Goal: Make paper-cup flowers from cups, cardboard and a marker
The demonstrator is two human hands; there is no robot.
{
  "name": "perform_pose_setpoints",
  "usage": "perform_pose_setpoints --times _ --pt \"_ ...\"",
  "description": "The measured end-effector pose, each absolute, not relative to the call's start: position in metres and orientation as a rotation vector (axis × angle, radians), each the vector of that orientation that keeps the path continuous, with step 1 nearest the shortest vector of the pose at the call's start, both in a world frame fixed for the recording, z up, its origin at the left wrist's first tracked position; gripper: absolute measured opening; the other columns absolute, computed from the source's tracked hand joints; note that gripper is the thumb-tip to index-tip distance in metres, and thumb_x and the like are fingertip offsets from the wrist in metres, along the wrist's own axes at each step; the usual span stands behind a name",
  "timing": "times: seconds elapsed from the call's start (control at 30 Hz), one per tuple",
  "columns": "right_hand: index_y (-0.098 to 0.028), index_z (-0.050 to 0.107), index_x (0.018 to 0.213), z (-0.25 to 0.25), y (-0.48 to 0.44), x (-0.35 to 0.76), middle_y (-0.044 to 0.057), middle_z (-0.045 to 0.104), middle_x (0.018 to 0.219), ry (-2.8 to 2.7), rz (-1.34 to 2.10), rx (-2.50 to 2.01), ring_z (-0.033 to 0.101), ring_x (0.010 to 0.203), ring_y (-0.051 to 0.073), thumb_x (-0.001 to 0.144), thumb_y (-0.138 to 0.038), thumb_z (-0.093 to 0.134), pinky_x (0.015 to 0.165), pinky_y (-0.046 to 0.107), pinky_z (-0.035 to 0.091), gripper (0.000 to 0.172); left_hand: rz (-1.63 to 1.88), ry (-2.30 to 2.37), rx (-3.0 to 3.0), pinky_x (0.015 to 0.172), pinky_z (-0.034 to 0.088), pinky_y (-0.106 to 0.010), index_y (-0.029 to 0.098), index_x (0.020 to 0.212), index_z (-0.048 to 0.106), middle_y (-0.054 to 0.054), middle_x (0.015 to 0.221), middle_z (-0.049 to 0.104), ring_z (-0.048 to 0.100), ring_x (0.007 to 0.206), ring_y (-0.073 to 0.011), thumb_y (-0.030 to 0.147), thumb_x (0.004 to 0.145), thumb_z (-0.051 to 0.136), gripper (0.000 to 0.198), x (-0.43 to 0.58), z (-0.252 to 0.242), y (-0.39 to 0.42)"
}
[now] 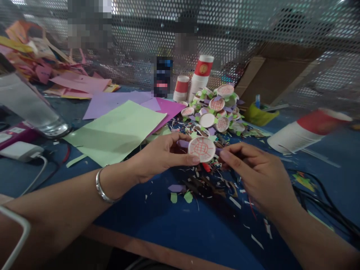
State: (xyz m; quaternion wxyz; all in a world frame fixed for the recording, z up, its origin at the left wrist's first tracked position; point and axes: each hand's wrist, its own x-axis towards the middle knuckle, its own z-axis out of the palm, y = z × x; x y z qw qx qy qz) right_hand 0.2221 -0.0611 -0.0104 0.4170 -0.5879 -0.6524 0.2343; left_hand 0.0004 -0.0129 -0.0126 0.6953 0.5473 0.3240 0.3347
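My left hand (165,152) is closed on a round white paper-cup bottom (201,149) with a red grid drawn on its face. A purple paper strip (183,144) sticks out from its left side. The fingertips of my right hand (253,165) pinch a small purple paper piece (218,150) against the disc's right edge. On the table below lie a loose purple paper piece (176,188) and two green paper pieces (188,197). Behind my hands is a heap of similar discs (206,120) with green and purple paper tabs.
Green paper (120,129) and purple paper (118,103) lie at the left, by a tilted-looking drinking glass (42,108) and a white charger (21,152). Stacked paper cups (198,84) stand at the back, another cup stack (298,133) at right. Paper scraps and black cables (323,198) lie about.
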Motion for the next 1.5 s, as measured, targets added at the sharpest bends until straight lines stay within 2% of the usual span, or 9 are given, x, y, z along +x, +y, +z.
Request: perform_pose_setpoints --times 0.2,0.3,0.4,0.53,0.83,1.07,1.3,1.5 --pt "-0.024 0.071 0.081 -0.014 -0.061 0.227 -0.001 0.067 0.07 -1.57 0.591 -1.444 0.059 0.062 0.014 0.093 -0.041 0.068 0.057 0.027 0.044 0.021 0.645 0.88 1.495 0.084 0.051 -0.033 0.014 0.123 0.053 -0.009 0.105 0.067 0.065 0.098 -0.0213 0.02 0.076 0.077 0.053 -0.013 -0.007 -0.004" --pt "-0.023 0.071 0.082 -0.016 -0.062 0.229 -0.001 0.067 0.069 -1.554 0.61 -1.429 0.058 0.061 0.013 0.092 -0.041 0.069 0.055 0.026 0.043 0.021 0.442 1.003 1.904 0.071 0.048 -0.029 0.015 0.119 0.058 -0.006 0.1 0.07 0.065 0.086 -0.0191 0.028 0.079 0.076 0.045 -0.025 0.004 0.002" --pt "-0.023 0.072 0.082 -0.016 -0.061 0.23 -0.001 0.067 0.069 -1.549 0.614 -1.406 0.057 0.06 0.012 0.092 -0.039 0.07 0.055 0.025 0.043 0.019 0.115 0.84 2.168 0.067 0.044 -0.023 0.018 0.1 0.07 0.0 0.087 0.07 0.063 0.077 -0.0137 0.023 0.084 0.07 0.017 -0.032 0.018 0.0" --pt "-0.023 0.072 0.08 -0.015 -0.06 0.228 -0.002 0.066 0.068 -1.548 0.618 -1.361 0.058 0.06 0.011 0.092 -0.035 0.07 0.056 0.022 0.045 0.017 -0.156 0.633 2.241 0.067 0.044 -0.022 0.019 0.1 0.074 0.0 0.094 0.072 0.062 0.078 -0.0119 0.016 0.086 0.069 0.015 -0.029 0.028 -0.012" --pt "-0.023 0.071 0.08 -0.012 -0.063 0.228 -0.002 0.066 0.065 -1.597 0.581 -1.396 0.058 0.057 0.01 0.092 -0.037 0.069 0.052 0.021 0.044 0.019 -0.159 0.588 2.378 0.071 0.041 -0.021 0.017 0.089 0.07 0.002 0.086 0.064 0.057 0.08 -0.0116 0.004 0.079 0.069 0.016 -0.025 0.025 -0.017" --pt "-0.023 0.071 0.08 -0.01 -0.064 0.227 -0.002 0.066 0.065 -1.621 0.562 -1.44 0.057 0.056 0.012 0.092 -0.041 0.067 0.05 0.023 0.041 0.022 -0.11 0.545 2.377 0.071 0.041 -0.021 0.018 0.091 0.069 0.002 0.088 0.064 0.057 0.08 -0.0118 0.004 0.079 0.071 0.019 -0.024 0.021 -0.017" --pt "-0.023 0.071 0.08 -0.008 -0.065 0.224 -0.002 0.066 0.063 -1.641 0.544 -1.434 0.057 0.054 0.012 0.091 -0.039 0.067 0.049 0.022 0.041 0.02 -0.118 0.467 2.368 0.071 0.044 -0.021 0.018 0.084 0.067 0.001 0.086 0.063 0.058 0.08 -0.0126 0.001 0.078 0.071 0.019 -0.024 0.023 -0.017" --pt "-0.023 0.07 0.078 -0.007 -0.064 0.223 -0.002 0.067 0.064 -1.657 0.532 -1.418 0.058 0.055 0.011 0.091 -0.036 0.066 0.051 0.021 0.044 0.019 0.145 0.428 2.291 0.071 0.047 -0.02 0.017 0.087 0.065 0.002 0.087 0.062 0.059 0.077 -0.0103 0.006 0.083 0.068 0.012 -0.013 0.017 -0.022"
